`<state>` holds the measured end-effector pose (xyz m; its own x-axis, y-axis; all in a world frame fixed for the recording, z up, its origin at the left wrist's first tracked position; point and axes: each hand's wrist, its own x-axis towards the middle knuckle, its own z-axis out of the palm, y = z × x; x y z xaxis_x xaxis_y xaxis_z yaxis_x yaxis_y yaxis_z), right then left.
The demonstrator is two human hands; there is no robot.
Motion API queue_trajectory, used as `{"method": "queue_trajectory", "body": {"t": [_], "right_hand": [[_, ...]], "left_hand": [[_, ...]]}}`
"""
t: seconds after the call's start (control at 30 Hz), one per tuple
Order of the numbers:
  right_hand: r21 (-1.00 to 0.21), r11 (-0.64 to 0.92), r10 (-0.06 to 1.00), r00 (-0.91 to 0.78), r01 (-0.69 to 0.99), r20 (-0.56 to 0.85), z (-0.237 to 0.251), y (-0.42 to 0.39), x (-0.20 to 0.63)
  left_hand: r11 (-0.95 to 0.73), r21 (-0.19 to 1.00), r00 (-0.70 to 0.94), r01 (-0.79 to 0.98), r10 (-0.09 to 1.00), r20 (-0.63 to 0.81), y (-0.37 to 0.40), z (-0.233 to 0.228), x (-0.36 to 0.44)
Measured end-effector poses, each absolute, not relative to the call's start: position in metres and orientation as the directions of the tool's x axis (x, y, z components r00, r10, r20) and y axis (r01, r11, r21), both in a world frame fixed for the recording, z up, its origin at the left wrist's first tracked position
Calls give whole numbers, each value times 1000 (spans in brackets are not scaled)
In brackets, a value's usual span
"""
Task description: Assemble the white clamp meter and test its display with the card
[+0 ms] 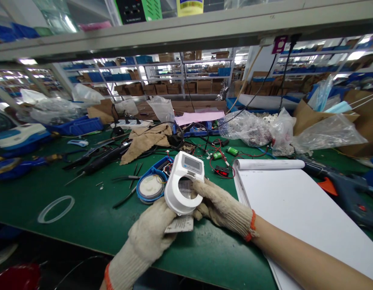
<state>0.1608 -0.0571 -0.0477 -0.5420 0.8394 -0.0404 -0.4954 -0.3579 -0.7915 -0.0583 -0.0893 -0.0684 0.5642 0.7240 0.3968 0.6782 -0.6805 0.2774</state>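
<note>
OK, both hands in knitted cream work gloves with orange cuffs, held over the near edge of the green bench mat (pixel 83 217).

Left hand (pixel 150 233): fingers curled up under the white plastic device with a ring-shaped body and a small grey display window (pixel 184 183), cupping its lower rim. A grey printed paper slip (pixel 180 224) is pressed between this glove and the underside of the device.

Right hand (pixel 221 205): closed on the device's right side, fingertips on the ring's rim. Device is lifted off the mat, tilted, display end pointing away from the person.

Just behind the device, on the mat: a blue-rimmed round housing with a white disc inside (pixel 150 187), an open half-shell. Thin black tweezers (pixel 130 181) lie left of it. A clear plastic ring (pixel 55 208) lies flat well to the left.

Right of the hands: a large white paper pad (pixel 295 205), top sheets rolled back. A dark glue gun with an orange trigger (pixel 346 189) lies beyond its right edge.

Further back: green cylindrical battery cells with red wires (pixel 225 154), a tan cloth (pixel 146 141), a black powered screwdriver (pixel 104 159), clear plastic bags of parts (pixel 249 127).
</note>
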Motion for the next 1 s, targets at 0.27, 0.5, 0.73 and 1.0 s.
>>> {"method": "queue_trajectory", "body": {"t": [0.27, 0.5, 0.73, 1.0], "right_hand": [[-801, -327, 868, -494, -501, -45, -39, -60, 158], [-800, -337, 877, -475, -496, -75, -35, -59, 159], [-809, -310, 880, -473, -499, -45, -30, -62, 158], [-765, -408, 867, -474, -498, -153, -39, -59, 161]], "left_hand": [[-640, 250, 548, 726, 759, 351, -90, -70, -59], [-662, 290, 581, 691, 747, 322, -87, -67, -60], [-646, 343, 588, 682, 763, 268, -87, -66, -60], [-605, 482, 565, 634, 788, 245, -90, -53, -57]]}}
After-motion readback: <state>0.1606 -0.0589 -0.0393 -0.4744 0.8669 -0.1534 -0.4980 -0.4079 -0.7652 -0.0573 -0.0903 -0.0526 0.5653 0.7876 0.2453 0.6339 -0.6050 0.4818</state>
